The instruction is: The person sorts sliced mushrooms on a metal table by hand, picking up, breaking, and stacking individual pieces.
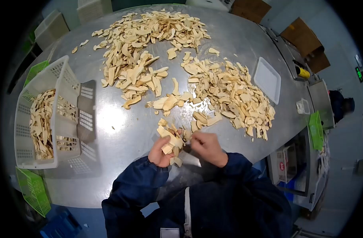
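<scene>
My left hand (159, 154) is closed around several pale, dried-looking mushroom slices (172, 139), with the thumb lying over them. Just to the right, my right hand (209, 148) is closed, its knuckles up and fingertips close to those slices. Whatever its fingers pinch is too small or hidden to make out. Beyond both hands, a few loose slices (205, 118) lie on the metal table (130, 174). One large slice pile (128, 51) spreads across the far left and back, and a second slice pile (233, 91) stretches to the right.
A white perforated basket (66, 107) holding slices stands at the left, with a green basket (33, 192) below it. A white tray (267, 80) lies at the right, near a small clear container (302, 106). Cardboard boxes (304, 41) and another person (341, 105) are farther off.
</scene>
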`<action>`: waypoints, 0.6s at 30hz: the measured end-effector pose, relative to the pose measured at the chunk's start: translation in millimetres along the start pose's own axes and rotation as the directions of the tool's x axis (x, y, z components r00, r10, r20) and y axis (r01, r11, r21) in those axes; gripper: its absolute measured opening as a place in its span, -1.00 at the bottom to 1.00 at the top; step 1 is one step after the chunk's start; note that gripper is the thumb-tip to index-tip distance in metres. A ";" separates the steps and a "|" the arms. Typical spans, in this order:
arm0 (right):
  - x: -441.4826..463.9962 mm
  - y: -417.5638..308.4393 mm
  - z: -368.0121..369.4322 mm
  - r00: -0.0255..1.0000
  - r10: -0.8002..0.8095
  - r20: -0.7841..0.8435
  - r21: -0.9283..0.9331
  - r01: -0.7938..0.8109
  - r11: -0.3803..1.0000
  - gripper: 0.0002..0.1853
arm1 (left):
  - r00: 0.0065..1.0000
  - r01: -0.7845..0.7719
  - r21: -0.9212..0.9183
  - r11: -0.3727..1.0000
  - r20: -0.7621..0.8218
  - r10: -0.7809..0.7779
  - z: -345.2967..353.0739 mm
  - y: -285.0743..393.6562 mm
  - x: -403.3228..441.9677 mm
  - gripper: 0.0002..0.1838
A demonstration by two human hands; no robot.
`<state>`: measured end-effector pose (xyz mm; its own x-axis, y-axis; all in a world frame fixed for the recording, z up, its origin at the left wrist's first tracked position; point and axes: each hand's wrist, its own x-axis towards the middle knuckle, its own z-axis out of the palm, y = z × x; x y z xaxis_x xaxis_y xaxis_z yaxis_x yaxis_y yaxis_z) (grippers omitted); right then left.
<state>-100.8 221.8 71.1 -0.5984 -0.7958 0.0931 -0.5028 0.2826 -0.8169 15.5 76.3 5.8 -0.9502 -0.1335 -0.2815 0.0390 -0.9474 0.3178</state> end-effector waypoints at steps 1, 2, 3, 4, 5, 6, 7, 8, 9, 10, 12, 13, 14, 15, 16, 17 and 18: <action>3.7 11.6 -2.6 0.995 -0.009 -0.102 0.012 0.011 1.000 -0.85 | 0.999 0.039 -0.042 0.998 0.024 -0.038 -3.8 1.7 0.8 -0.56; 8.7 13.1 -11.6 0.989 0.079 -0.123 0.059 -0.072 0.996 -0.85 | 0.996 0.079 -0.084 0.993 0.049 -0.075 -6.5 3.1 1.3 -0.55; 13.3 13.6 -17.7 0.975 0.170 -0.139 0.108 -0.156 0.982 -0.84 | 0.991 0.120 -0.126 0.985 0.073 -0.112 -7.8 3.5 0.9 -0.53; 16.0 11.9 -19.3 0.978 0.189 -0.084 0.199 -0.170 0.965 -0.84 | 0.988 0.126 -0.092 0.988 0.098 -0.117 -7.2 3.4 0.3 -0.52; 18.9 2.8 -21.9 0.979 0.204 -0.026 0.289 -0.188 0.939 -0.83 | 0.985 0.132 -0.059 0.990 0.121 -0.124 -3.4 3.2 -0.3 -0.52; 21.3 -2.7 -22.9 0.976 0.216 0.035 0.377 -0.213 0.902 -0.82 | 0.981 0.138 -0.025 0.990 0.139 -0.133 -0.1 2.8 -1.3 -0.52; 23.6 -2.3 -23.3 0.968 0.223 0.112 0.407 -0.249 0.879 -0.81 | 0.978 0.159 0.017 0.987 0.136 -0.160 2.0 3.6 -1.9 -0.51; 25.0 -0.2 -24.0 0.954 0.228 0.193 0.435 -0.292 0.852 -0.80 | 0.974 0.180 0.055 0.982 0.126 -0.186 3.3 5.4 -2.0 -0.51; 25.0 0.7 -22.9 0.933 0.230 0.277 0.462 -0.339 0.820 -0.78 | 0.971 0.204 0.091 0.975 0.111 -0.214 4.3 6.7 -3.2 -0.50; 26.0 -1.8 -22.5 0.930 0.238 0.282 0.486 -0.352 0.800 -0.78 | 0.969 0.193 0.108 0.975 0.136 -0.207 6.7 8.3 -1.3 -0.52; 29.6 1.9 -22.8 0.920 0.216 0.327 0.436 -0.350 0.829 -0.78 | 0.978 0.151 0.197 0.969 0.113 -0.176 8.3 9.9 0.2 -0.52; 31.5 3.0 -24.0 0.916 0.204 0.345 0.408 -0.342 0.846 -0.78 | 0.981 0.129 0.243 0.961 0.109 -0.160 9.0 9.4 0.7 -0.53; 32.8 1.6 -25.3 0.907 0.231 0.352 0.363 -0.360 0.860 -0.79 | 0.990 0.079 0.292 0.953 0.089 -0.109 8.5 7.4 0.8 -0.54; 34.1 2.8 -24.8 0.924 0.196 0.329 0.324 -0.305 0.896 -0.79 | 0.994 0.036 0.389 0.921 0.086 -0.075 7.3 6.3 0.9 -0.56; 35.2 4.6 -23.8 0.939 0.158 0.307 0.283 -0.248 0.926 -0.80 | 0.995 -0.005 0.482 0.876 0.086 -0.041 6.1 5.5 0.9 -0.58; 36.5 4.0 -23.5 0.951 0.118 0.286 0.239 -0.190 0.952 -0.80 | 0.996 -0.047 0.569 0.821 0.091 -0.006 6.3 5.1 0.7 -0.60; 36.7 1.8 -24.6 0.957 0.098 0.275 0.188 -0.153 0.970 -0.81 | 0.994 -0.078 0.635 0.769 0.105 0.015 8.2 4.4 -0.3 -0.62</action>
<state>-139.0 206.3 87.0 -0.4502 -0.8807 -0.1473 -0.2786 0.2953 -0.9139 13.4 74.5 14.7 -0.9768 -0.1159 -0.1803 -0.0920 -0.5329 0.8412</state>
